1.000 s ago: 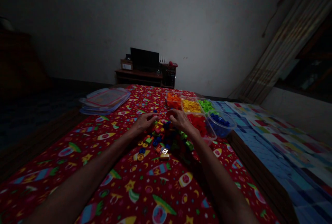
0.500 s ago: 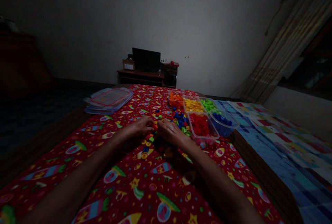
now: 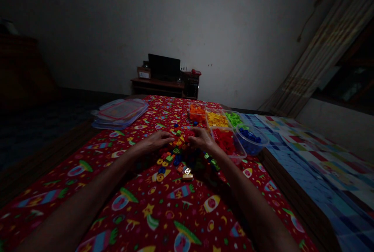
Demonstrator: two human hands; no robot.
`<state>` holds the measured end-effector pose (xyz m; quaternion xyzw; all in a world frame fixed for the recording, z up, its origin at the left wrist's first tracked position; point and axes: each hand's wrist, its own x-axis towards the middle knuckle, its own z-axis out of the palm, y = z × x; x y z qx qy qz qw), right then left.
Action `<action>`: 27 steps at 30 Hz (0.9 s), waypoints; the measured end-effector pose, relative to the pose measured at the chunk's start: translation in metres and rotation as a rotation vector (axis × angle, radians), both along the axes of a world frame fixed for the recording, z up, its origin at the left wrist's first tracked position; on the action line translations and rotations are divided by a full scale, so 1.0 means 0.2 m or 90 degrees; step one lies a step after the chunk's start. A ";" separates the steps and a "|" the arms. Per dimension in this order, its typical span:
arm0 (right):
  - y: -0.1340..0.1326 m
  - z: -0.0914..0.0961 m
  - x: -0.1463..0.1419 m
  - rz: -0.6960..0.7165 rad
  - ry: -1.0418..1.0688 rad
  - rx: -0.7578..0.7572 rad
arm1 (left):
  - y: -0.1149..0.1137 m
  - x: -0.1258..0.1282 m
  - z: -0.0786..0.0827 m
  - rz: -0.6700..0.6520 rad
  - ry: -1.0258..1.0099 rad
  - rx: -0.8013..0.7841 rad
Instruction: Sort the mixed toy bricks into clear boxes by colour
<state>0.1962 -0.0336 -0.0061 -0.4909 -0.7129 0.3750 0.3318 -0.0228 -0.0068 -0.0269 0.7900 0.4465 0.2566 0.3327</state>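
Observation:
A loose pile of small plastic building bricks (image 3: 177, 151) in several colours lies on the red patterned cloth (image 3: 140, 205). My left hand (image 3: 157, 140) hovers low at the pile's left side, thumb and fingers a little apart, with nothing visible between them. Across from it, my right hand (image 3: 202, 140) is at the pile's right side. Its fingers curl in toward the thumb beside something reddish; dim light hides what they hold. Nearer to me lie yellow bricks (image 3: 187, 176) and a blue brick (image 3: 161, 170).
Right of the pile stand clear tubs of sorted bricks: an orange tub (image 3: 197, 121), a yellow tub (image 3: 207, 124), a green tub (image 3: 242, 115), a red tub (image 3: 238, 154) and a round blue tub (image 3: 264, 143). Stacked lids (image 3: 121, 112) lie at the left.
My hands have moved apart; the right one shifted right and slightly up. More bricks show between and in front of them, including yellow ones formerly in shadow.

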 end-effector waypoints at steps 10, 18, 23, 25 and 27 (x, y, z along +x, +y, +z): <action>0.02 0.22 0.44 -0.214 -0.299 0.275 | -0.01 0.02 0.03 0.026 0.001 0.031; -0.02 0.27 0.58 -0.300 -0.376 0.249 | 0.02 0.01 -0.01 0.036 0.011 0.042; -0.06 0.29 0.37 -0.165 -0.262 0.289 | -0.03 0.05 0.04 0.047 -0.001 0.032; -0.09 0.27 0.25 -0.063 -0.233 0.304 | -0.06 0.09 0.07 0.046 -0.009 0.016; -0.12 0.22 0.13 0.025 -0.239 0.337 | -0.10 0.13 0.09 0.029 -0.024 -0.007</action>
